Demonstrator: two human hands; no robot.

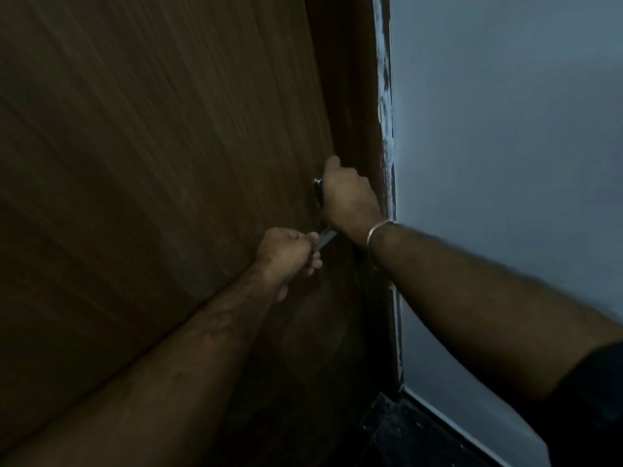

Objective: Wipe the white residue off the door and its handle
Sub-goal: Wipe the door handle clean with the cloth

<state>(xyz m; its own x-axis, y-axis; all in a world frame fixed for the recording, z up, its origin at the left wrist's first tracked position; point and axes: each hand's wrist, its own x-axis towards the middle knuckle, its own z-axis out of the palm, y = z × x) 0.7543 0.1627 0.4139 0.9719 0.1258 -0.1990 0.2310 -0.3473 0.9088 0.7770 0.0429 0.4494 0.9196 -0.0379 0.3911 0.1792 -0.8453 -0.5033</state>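
**Door and Handle Cleaning: Grip and Material Notes**

**Location of work.** The door (151, 163) fills the left and centre of the head view, a tall flat panel with a fine lengthwise wood grain. Its closing edge meets a darker frame (357, 96). Beside the frame stands a pale grey-blue wall (505, 129). A ragged whitish streak (386, 112) runs down the junction of frame and wall. The handle (318, 192) sits near the door's closing edge, mostly covered by the right hand.

**Hand state.** The right hand (347, 200) is clenched around the handle, fingers wrapped over it; a thin metal bangle (379, 232) circles that wrist. The left hand (290, 252) is just below, closed in a fist around a small pale item (325, 239) that projects toward the right hand. The picture is too dark and blurred to tell whether this is a folded cloth, a scraper or part of the handle.

**Handling judgement.**
- The handle appears to be dark, smooth metal: rigid, probably slippery when damp. Hold it with a full wrap of the fingers, as shown, to steady the door.
- The door is likely heavy and stiff but free to swing on its hinges. Bracing at the handle should stop it moving under wiping pressure.
- The panel's finish looks lightly textured; wiping along the grain should lift residue with less smearing.
- No residue can be made out on the door face in this light.

**Floor.** A dark speckled floor (404, 439) shows at the lower right.
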